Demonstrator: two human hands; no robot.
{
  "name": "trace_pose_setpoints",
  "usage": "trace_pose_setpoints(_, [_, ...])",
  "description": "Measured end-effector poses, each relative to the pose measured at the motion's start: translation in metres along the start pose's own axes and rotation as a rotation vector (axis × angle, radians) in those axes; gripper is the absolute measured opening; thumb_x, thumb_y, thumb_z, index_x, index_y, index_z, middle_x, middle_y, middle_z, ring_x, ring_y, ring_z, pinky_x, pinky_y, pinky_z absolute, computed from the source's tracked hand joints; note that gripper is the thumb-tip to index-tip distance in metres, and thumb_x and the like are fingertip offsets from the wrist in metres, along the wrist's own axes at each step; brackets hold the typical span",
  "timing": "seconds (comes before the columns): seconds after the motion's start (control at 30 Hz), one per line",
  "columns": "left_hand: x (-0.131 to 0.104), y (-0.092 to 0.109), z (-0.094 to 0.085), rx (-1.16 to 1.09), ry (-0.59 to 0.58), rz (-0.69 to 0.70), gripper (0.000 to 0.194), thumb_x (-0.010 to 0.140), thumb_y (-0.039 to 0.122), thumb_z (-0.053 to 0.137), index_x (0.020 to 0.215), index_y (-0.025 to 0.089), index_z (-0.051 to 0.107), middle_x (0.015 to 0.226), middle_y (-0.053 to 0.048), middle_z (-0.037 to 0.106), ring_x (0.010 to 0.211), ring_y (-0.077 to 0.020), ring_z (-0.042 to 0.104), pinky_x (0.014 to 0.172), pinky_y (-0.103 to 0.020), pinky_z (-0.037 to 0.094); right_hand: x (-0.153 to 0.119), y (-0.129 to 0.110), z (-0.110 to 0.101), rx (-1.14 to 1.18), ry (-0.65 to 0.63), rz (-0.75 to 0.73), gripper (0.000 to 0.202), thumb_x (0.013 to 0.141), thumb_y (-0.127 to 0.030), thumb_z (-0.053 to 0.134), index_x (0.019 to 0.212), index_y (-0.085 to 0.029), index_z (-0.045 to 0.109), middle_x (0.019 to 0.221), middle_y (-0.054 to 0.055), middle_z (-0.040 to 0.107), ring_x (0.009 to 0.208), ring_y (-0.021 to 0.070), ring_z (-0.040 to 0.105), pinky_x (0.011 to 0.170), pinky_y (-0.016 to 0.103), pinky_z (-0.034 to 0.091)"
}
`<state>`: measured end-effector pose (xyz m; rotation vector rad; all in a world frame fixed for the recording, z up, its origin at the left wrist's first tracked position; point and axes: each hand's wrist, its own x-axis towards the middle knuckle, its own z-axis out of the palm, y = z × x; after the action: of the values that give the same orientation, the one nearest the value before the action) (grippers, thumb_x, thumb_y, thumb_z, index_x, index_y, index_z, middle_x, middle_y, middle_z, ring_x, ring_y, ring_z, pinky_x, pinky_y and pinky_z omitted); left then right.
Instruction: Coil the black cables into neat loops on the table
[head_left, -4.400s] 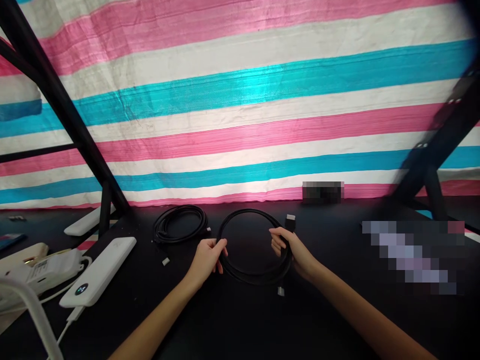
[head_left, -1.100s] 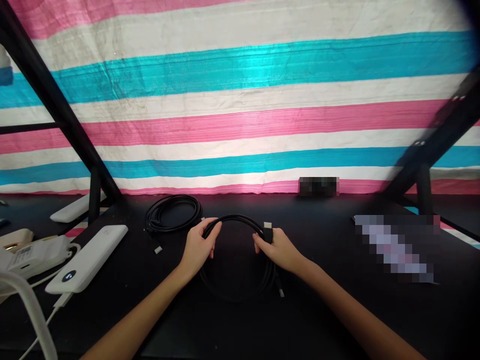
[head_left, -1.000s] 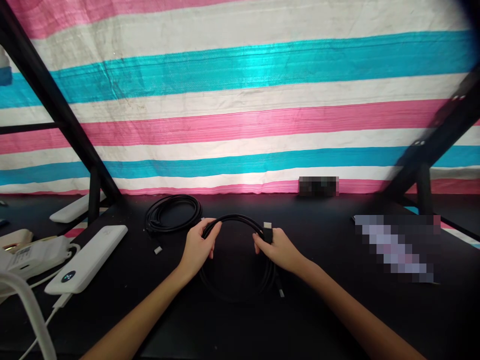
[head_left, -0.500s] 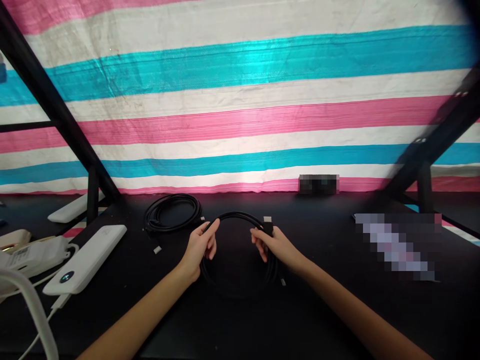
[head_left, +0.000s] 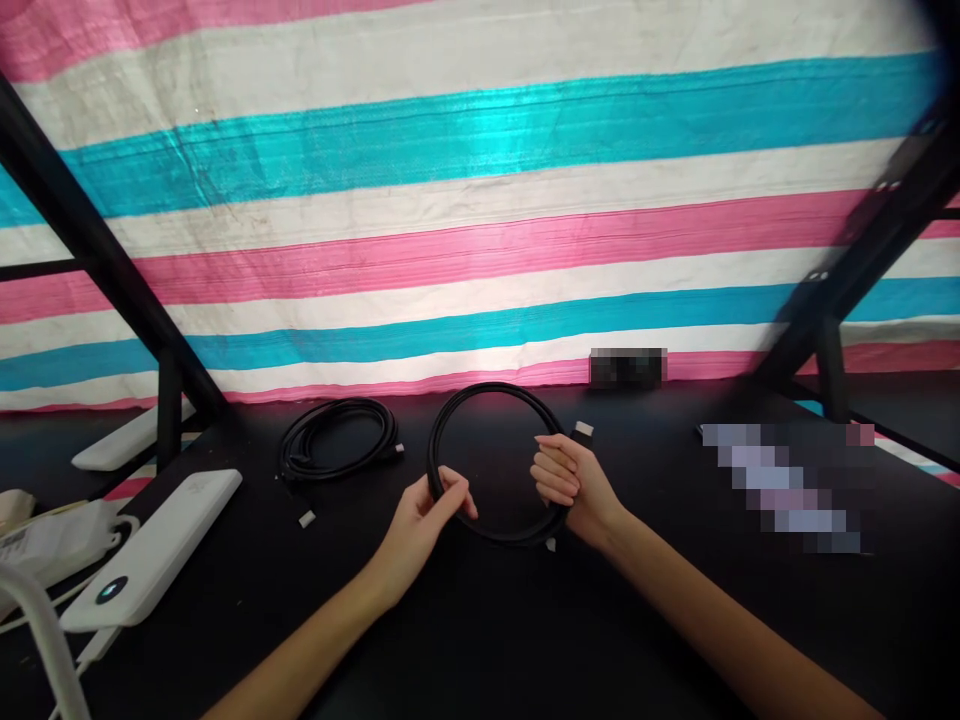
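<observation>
At dark tabletop; left fingers: clamped on coiled black cable; right fingers: curled together round its right side

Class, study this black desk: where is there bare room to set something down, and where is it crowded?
Bare patches: between the right hand and the pixelated area; and the near desk between the forearms, below the held cable coil. Crowded: the left end, with the white power bank and white box, and the middle, where a second coil lies.
</observation>
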<state>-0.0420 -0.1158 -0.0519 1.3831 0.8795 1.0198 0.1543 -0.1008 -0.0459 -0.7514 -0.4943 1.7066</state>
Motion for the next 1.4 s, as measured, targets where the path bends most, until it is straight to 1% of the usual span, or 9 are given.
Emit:
trace_pose_setpoints(0.1, [-0.002, -0.002, 0.002, 0.049, -0.057, -0.060, 0.028, 0.081, 0.044, 0.053, 0.091, 0.017, 0.057, 0.092, -0.005, 0.061, 0.086, -0.0177, 0.057, 0.077, -0.028, 0.040, -0.003, 0.001, 0.001, 0.039, -0.032, -0.022, 0.053, 0.072, -0.016, 0.053, 0.042, -0.020, 0.010, 0.032, -0.008, 0.014, 0.031, 0.0032, 0.007, 0.027, 0.016, 0.013])
trace_pose_setpoints(0.2, [-0.004, -0.002, 0.003, -0.067, -0.207, -0.195, 0.037, 0.084, 0.044, 0.048, 0.112, 0.019, 0.049, 0.107, -0.010, 0.061, 0.094, -0.0215, 0.059, 0.079, -0.032, 0.041, -0.005, 0.007, 0.003, 0.073, -0.101, 0.000, 0.056, 0.073, -0.017, 0.057, 0.041, -0.020, 0.011, 0.032, -0.009, 0.015, 0.030, 0.0029, 0.008, 0.026, 0.016, 0.015])
trace_pose_setpoints(0.3, [-0.009, -0.002, 0.005, -0.202, -0.323, -0.288, 0.042, 0.086, 0.039, 0.046, 0.123, 0.019, 0.044, 0.113, -0.013, 0.060, 0.101, -0.0244, 0.058, 0.086, -0.037, 0.040, -0.004, 0.014, 0.004, 0.101, -0.168, 0.035, 0.056, 0.076, -0.023, 0.060, 0.041, -0.020, 0.016, 0.033, -0.009, 0.018, 0.031, 0.0026, 0.010, 0.027, 0.015, 0.018])
trace_pose_setpoints(0.43, [-0.014, -0.001, 0.008, -0.399, -0.396, -0.341, 0.047, 0.086, 0.031, 0.044, 0.129, 0.014, 0.040, 0.113, -0.017, 0.060, 0.103, -0.0285, 0.058, 0.090, -0.043, 0.037, -0.002, 0.020, 0.005, 0.099, -0.249, 0.038, 0.047, 0.079, -0.033, 0.062, 0.045, -0.018, 0.032, 0.037, -0.009, 0.025, 0.034, 0.0033, 0.018, 0.032, 0.014, 0.023])
trace_pose_setpoints(0.63, [-0.018, -0.002, 0.014, -0.621, -0.372, -0.369, 0.053, 0.081, 0.024, 0.047, 0.132, 0.011, 0.038, 0.121, -0.019, 0.054, 0.114, -0.0299, 0.050, 0.095, -0.047, 0.033, -0.007, 0.020, 0.008, 0.112, -0.293, 0.034, 0.040, 0.081, -0.035, 0.060, 0.054, -0.017, 0.039, 0.042, -0.009, 0.027, 0.038, 0.0038, 0.021, 0.035, 0.014, 0.025])
trace_pose_setpoints(0.83, [-0.020, -0.007, 0.013, -0.762, -0.486, -0.373, 0.063, 0.073, 0.026, 0.047, 0.133, 0.010, 0.035, 0.118, -0.018, 0.054, 0.108, -0.0319, 0.052, 0.095, -0.052, 0.029, -0.011, 0.023, 0.011, 0.142, -0.333, 0.057, 0.040, 0.082, -0.040, 0.060, 0.056, -0.017, 0.038, 0.045, -0.008, 0.027, 0.041, 0.0039, 0.024, 0.039, 0.015, 0.027])
trace_pose_setpoints(1.07, [-0.016, -0.008, 0.009, -0.855, -0.521, -0.347, 0.060, 0.072, 0.027, 0.038, 0.129, 0.008, 0.038, 0.112, -0.019, 0.054, 0.113, -0.0367, 0.047, 0.092, -0.057, 0.029, -0.017, 0.022, 0.016, -0.085, -0.296, 0.025, 0.039, 0.085, -0.047, 0.051, 0.062, -0.018, 0.043, 0.047, -0.008, 0.031, 0.042, 0.0055, 0.029, 0.044, 0.018, 0.032])
trace_pose_setpoints(1.23, [-0.012, -0.011, 0.009, -0.764, -0.462, -0.344, 0.052, 0.073, 0.024, 0.041, 0.123, 0.011, 0.042, 0.104, -0.015, 0.056, 0.104, -0.0363, 0.055, 0.088, -0.051, 0.034, -0.019, 0.023, 0.017, -0.369, -0.220, -0.053, 0.043, 0.083, -0.050, 0.051, 0.057, -0.017, 0.043, 0.048, -0.006, 0.040, 0.049, 0.0073, 0.041, 0.054, 0.022, 0.038])
trace_pose_setpoints(1.4, [-0.010, -0.016, 0.011, -0.521, -0.381, -0.327, 0.048, 0.074, 0.023, 0.047, 0.120, 0.014, 0.039, 0.078, -0.005, 0.057, 0.070, -0.0227, 0.062, 0.073, -0.037, 0.039, -0.015, 0.030, 0.013, -0.648, -0.130, -0.100, 0.041, 0.080, -0.051, 0.054, 0.059, -0.016, 0.049, 0.059, -0.001, 0.054, 0.058, 0.0102, 0.049, 0.057, 0.023, 0.038])
